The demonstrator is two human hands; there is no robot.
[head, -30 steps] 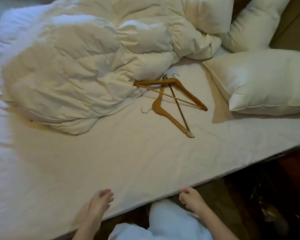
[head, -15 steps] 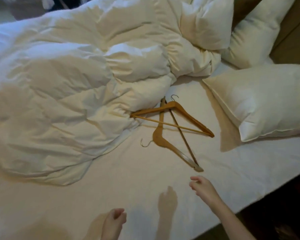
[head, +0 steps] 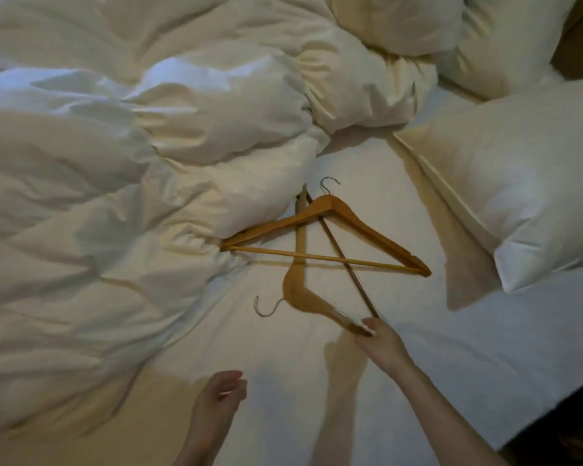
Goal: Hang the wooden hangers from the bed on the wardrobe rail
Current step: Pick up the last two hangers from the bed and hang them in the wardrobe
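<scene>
Reaching across the sheet, the right hand (head: 382,344) has closed the gap and now touches the lower wooden hanger (head: 305,297).

Half a second ago it hovered short of that tip; now its fingertips (head: 367,326) pinch the hanger's near end. Both hangers lie crossed on the bed sheet (head: 451,348), the upper hanger (head: 350,218) partly under the duvet (head: 132,179). Loosely curled and holding nothing, the left hand (head: 221,396) hovers nearby. Lifting looks next; no wardrobe rail shows.

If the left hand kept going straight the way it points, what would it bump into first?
Probably the hook of the nearer hanger. The left hand points up the sheet, bare between them. It may pass beside the hook and reach the duvet instead.
</scene>
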